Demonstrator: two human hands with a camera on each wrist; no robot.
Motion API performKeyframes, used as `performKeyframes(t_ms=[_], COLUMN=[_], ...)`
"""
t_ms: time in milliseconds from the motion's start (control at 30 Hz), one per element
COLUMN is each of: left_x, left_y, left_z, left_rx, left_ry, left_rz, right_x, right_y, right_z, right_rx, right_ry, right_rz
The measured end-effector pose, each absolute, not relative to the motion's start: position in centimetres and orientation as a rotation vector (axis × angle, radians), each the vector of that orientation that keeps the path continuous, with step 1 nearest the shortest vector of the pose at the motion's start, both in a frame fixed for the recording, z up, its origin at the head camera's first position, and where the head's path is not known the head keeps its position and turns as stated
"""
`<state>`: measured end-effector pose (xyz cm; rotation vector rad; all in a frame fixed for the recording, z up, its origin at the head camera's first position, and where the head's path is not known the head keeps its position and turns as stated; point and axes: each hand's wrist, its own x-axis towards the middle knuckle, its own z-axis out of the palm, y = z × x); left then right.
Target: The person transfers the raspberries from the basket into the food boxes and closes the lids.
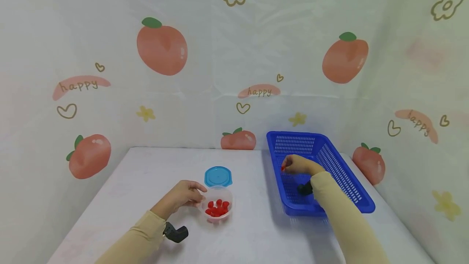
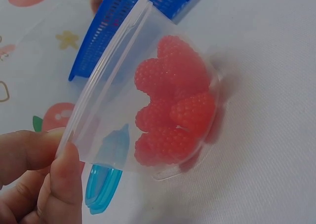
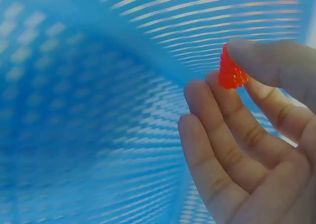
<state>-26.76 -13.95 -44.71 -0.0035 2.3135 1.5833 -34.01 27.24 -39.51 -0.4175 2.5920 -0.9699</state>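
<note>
Several red raspberries [image 2: 173,105] lie in the bottom of a clear plastic bowl [image 1: 227,199] on the table. My left hand [image 1: 184,194] pinches the bowl's rim at its left side between thumb and fingers, as the left wrist view shows up close. Over the inside of a blue plastic basket [image 1: 326,209] my right hand [image 1: 298,164] pinches a single raspberry [image 3: 232,71] between thumb and index finger. The other fingers of that hand are loosely bent. Seen from the right wrist, the basket's slotted walls fill the background.
A light blue lid [image 1: 218,176] lies flat just behind the bowl. White cloth [image 1: 249,231] covers the table, and a patterned curtain [image 1: 205,105] hangs behind and beside it. The basket stands at the right, its rim raised above the table.
</note>
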Motion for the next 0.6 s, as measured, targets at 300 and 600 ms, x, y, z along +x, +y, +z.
performKeyframes(t_ms=[300, 600], left_x=[-26.7, -26.7], left_y=[-13.9, -14.0], left_z=[-44.7, -44.6], left_rx=[0.001, 0.01], left_ry=[2.304, 2.3], left_rz=[1.593, 1.597], right_x=[-32.9, -30.7], right_y=[26.8, 23.8], right_z=[-35.1, -34.2], right_rx=[-0.493, -0.511], right_ry=[2.743, 2.747], right_rz=[-1.327, -1.658])
